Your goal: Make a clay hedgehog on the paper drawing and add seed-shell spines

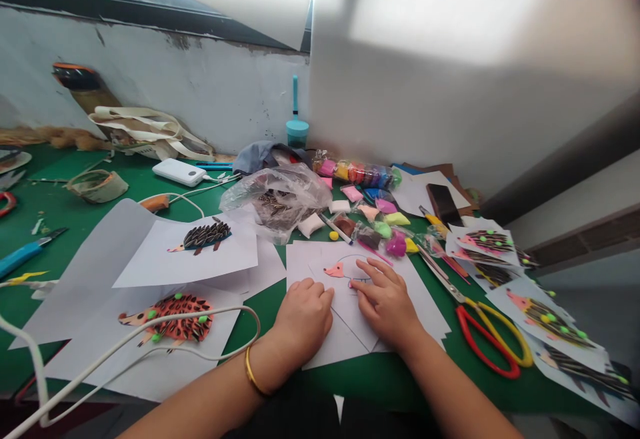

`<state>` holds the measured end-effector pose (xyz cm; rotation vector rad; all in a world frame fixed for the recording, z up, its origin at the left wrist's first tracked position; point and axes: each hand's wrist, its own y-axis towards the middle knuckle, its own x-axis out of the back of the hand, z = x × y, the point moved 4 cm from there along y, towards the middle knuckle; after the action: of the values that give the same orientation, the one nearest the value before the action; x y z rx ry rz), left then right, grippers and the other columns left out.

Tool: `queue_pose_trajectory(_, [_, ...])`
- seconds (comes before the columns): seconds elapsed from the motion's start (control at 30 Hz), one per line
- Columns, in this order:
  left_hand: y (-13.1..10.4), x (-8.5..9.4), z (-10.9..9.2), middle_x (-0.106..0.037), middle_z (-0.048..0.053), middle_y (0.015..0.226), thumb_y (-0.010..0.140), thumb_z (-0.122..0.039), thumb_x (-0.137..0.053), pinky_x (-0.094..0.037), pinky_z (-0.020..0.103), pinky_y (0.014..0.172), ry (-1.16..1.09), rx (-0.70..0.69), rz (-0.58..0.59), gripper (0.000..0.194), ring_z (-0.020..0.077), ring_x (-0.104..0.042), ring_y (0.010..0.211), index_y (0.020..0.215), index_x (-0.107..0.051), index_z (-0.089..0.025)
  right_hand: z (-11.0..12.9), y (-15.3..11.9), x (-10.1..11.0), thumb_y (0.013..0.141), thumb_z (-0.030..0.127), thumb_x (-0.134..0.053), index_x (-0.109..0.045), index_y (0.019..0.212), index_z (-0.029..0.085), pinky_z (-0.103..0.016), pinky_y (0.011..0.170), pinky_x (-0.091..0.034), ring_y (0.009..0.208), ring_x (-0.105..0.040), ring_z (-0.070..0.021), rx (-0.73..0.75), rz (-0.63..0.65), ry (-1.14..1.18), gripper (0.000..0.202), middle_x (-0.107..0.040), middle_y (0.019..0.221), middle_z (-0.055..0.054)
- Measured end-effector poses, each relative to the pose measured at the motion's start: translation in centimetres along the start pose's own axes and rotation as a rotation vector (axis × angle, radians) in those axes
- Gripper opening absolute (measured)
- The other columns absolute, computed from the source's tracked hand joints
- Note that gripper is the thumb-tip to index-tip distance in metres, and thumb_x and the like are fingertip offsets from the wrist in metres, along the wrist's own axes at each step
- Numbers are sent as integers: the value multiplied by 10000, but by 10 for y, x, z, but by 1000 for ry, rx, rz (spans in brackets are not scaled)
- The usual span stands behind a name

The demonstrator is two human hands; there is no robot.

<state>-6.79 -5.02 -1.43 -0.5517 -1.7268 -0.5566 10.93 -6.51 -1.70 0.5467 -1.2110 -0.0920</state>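
A white sheet [315, 255] lies before me with a hedgehog outline in pen and a pink clay head [334, 270] with a small dark eye. My right hand [387, 302] rests over the outline with its fingers spread. A fingertip touches the paper by a small pink clay piece [353, 284] at the underside of the outline. On the sheet's left part rests my left hand [304, 312], its fingers curled inward; whatever may be inside them is hidden. A gold bracelet [254, 372] circles the left wrist.
Left lie hedgehog pictures [207, 233] with seeds, crossed by a white cable [150, 325]. Behind are a bag of sunflower seeds [277, 205] and several clay packets [396, 219]. Scissors [493, 339] lie right, near more hedgehog pictures [550, 322]. A utility knife [30, 252] is far left.
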Motion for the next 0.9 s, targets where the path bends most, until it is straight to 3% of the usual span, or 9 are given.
queue_pose_trajectory(0.57, [0, 0, 0, -640, 79, 902, 861, -150, -523, -463, 429, 808, 29, -4, -1, 224, 268, -565, 898, 1040, -655, -180, -3, 3, -3, 843, 159, -576, -770, 1006, 296, -509, 985, -447, 1278, -519, -314, -31, 20, 16, 288, -631, 1351, -32])
queue_pose_trajectory(0.9, [7, 15, -6, -642, 88, 849, 834, -127, -555, -440, 416, 743, 84, -21, 62, 101, 274, -572, 867, 872, -641, -166, -18, 2, -4, 858, 166, -533, -743, 1065, 252, -523, 1017, -474, 1216, -562, -292, -58, -30, 189, 307, -673, 1269, -76])
